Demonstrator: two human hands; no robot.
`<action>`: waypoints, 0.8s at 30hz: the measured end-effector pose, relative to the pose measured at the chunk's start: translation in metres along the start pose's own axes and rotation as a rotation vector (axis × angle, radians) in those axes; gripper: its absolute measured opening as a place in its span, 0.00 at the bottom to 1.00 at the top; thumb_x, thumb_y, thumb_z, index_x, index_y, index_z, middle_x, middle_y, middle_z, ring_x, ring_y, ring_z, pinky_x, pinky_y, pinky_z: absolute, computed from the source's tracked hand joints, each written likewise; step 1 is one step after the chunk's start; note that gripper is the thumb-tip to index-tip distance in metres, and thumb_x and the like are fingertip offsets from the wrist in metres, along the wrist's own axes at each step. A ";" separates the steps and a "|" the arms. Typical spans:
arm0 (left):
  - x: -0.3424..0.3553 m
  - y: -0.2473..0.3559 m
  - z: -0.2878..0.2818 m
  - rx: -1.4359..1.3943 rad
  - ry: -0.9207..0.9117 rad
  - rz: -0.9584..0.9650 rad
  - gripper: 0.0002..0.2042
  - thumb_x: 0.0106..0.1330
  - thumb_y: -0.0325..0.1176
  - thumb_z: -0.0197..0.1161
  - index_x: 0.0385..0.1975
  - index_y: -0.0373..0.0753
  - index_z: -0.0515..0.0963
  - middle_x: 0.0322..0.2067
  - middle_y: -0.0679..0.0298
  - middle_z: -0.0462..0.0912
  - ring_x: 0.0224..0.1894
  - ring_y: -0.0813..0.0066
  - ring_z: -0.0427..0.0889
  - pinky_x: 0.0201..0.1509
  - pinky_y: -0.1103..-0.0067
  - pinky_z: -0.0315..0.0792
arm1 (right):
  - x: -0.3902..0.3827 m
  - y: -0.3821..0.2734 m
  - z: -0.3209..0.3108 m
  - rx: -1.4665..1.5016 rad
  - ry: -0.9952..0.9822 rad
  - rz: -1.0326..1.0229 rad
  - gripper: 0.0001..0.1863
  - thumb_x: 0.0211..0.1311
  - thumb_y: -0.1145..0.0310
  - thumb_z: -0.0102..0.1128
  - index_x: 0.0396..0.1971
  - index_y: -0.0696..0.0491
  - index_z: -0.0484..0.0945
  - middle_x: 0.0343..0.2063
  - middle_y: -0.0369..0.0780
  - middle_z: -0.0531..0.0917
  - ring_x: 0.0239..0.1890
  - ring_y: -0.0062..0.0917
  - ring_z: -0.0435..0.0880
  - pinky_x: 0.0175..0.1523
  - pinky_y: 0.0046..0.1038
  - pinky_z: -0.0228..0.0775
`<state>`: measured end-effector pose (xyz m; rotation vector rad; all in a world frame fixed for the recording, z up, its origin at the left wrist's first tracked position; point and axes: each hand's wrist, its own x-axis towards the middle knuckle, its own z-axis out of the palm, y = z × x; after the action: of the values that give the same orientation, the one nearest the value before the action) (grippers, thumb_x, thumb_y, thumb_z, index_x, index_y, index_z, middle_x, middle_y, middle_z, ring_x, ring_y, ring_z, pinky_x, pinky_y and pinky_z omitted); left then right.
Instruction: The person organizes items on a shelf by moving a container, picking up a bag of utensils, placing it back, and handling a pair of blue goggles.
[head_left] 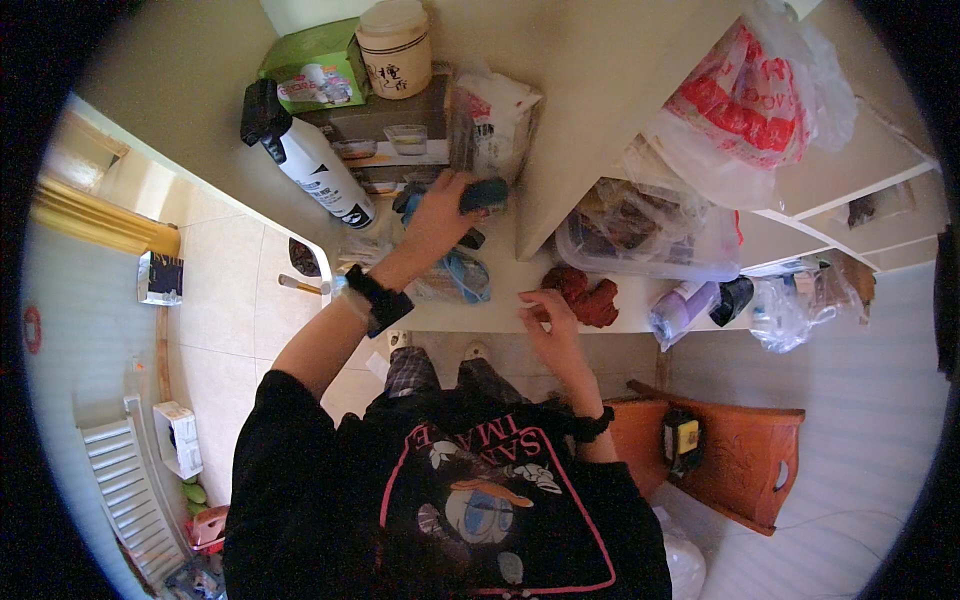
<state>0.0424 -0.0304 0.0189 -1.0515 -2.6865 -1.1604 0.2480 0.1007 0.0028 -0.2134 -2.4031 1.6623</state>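
My left hand [443, 212] reaches over the shelf with its fingers closed around a dark teal object [486, 194] whose kind I cannot make out. Under that wrist lies a blue strap-like loop [466, 277] on clear plastic packaging [430, 288]. At the shelf's front edge, my right hand [552, 325] has its fingers loosely curled and apart, and I see nothing held in it. Just beside it sits a crumpled rust-red cloth [585, 298]. A white spray can [322, 172] with a black top leans left of my left hand.
Behind stand a green box [318, 68], a cream lidded jar [394, 50], a dark carton [345, 128] and a white packet [495, 120]. Past an upright divider [590, 110] are a clear plastic bin [650, 240], a red-and-white bag [745, 110] and a purple pack [683, 310]. A wooden chair [740, 445] stands right.
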 end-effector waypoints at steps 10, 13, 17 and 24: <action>-0.040 -0.003 -0.041 -0.235 0.142 -0.150 0.21 0.47 0.30 0.68 0.41 0.35 0.72 0.35 0.55 0.74 0.34 0.62 0.78 0.36 0.73 0.73 | 0.005 0.006 0.006 -0.042 -0.053 0.017 0.10 0.57 0.76 0.54 0.39 0.57 0.72 0.38 0.40 0.74 0.35 0.25 0.78 0.39 0.25 0.70; -0.029 0.005 -0.034 -0.219 0.093 -0.037 0.19 0.47 0.27 0.67 0.41 0.34 0.72 0.36 0.54 0.74 0.34 0.60 0.78 0.36 0.73 0.73 | 0.014 0.002 0.013 -0.024 -0.119 0.027 0.09 0.57 0.75 0.53 0.39 0.58 0.72 0.38 0.40 0.74 0.36 0.25 0.77 0.40 0.24 0.69; -0.001 0.025 -0.012 -0.244 -0.037 0.000 0.19 0.47 0.23 0.63 0.41 0.33 0.71 0.38 0.52 0.71 0.39 0.54 0.75 0.39 0.70 0.72 | 0.017 -0.003 0.022 -0.013 -0.184 0.053 0.10 0.58 0.74 0.52 0.40 0.58 0.72 0.37 0.41 0.74 0.36 0.25 0.77 0.39 0.24 0.69; 0.017 -0.008 0.036 -0.028 -0.005 0.035 0.22 0.49 0.22 0.58 0.46 0.35 0.65 0.42 0.46 0.67 0.45 0.44 0.69 0.46 0.61 0.67 | 0.004 -0.002 0.018 0.000 -0.091 0.067 0.09 0.58 0.75 0.52 0.39 0.57 0.72 0.36 0.41 0.74 0.34 0.25 0.78 0.37 0.23 0.69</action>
<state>0.0325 -0.0011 -0.0071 -1.1029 -2.6518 -1.1948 0.2400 0.0847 -0.0011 -0.2261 -2.4881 1.7366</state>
